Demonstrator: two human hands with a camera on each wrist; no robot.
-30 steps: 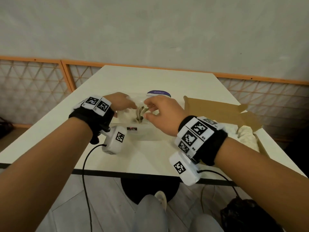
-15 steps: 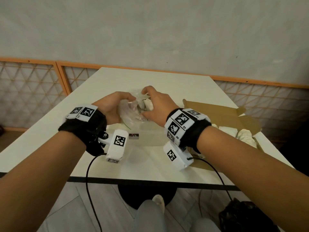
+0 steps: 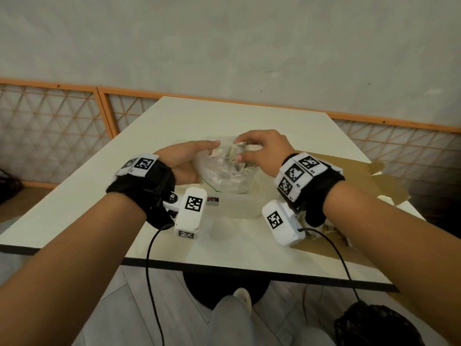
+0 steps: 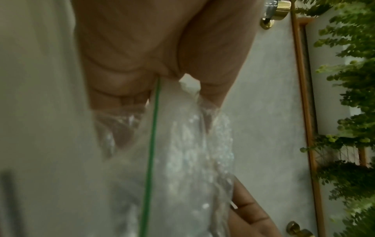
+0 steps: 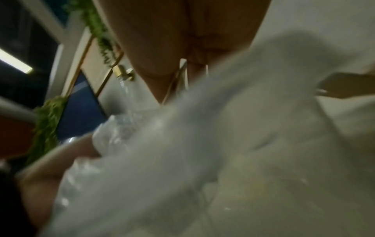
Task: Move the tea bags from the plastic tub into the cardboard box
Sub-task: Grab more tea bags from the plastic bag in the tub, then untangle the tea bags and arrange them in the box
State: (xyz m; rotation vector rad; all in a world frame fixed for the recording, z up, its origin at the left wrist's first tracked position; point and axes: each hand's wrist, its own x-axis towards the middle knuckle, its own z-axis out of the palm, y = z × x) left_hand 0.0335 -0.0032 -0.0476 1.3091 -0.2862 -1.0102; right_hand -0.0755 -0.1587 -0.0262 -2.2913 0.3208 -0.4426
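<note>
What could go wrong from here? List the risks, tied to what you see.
1. The right hand pinches a tangled clump of tea bags inside a clear plastic bag that the left hand grips; loose bags could drop onto the table.
2. Strings and tags look knotted, so pulling might tear a bag.
3. The cardboard box lies beyond the right wrist; the carry could snag the wrist cable.

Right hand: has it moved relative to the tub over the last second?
Yes. The right hand, pinching tea bags, has risen up and away from the plastic tub, over the clear bag.
</note>
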